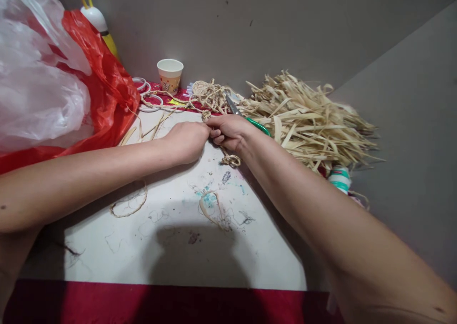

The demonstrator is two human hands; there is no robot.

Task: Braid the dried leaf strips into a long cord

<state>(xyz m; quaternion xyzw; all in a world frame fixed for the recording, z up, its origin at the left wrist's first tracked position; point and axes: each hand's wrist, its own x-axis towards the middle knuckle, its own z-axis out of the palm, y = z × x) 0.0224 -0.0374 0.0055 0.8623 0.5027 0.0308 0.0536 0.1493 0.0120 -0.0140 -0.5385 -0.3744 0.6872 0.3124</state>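
My left hand [190, 142] and my right hand [229, 131] meet over the far part of the white board [171, 248]. Both are closed, fingertips together on a twisted straw cord [230, 160]. A small looped coil of that cord hangs out below my right hand, and a knotted bit shows just above the fingers. What lies between the fingertips is mostly hidden. Green-handled scissors [257, 126] lie just behind my right wrist. A loop of thin cord [130, 213] rests on the board beneath my left forearm.
Dry straw strips [303, 119] are heaped at the back right, beside a bundle of cord [212, 95]. A paper cup [170, 76] stands near the wall, with white rings [152, 103] next to it. Red and white plastic bags [107, 81] fill the left. Fibre scraps [214, 209] litter the board.
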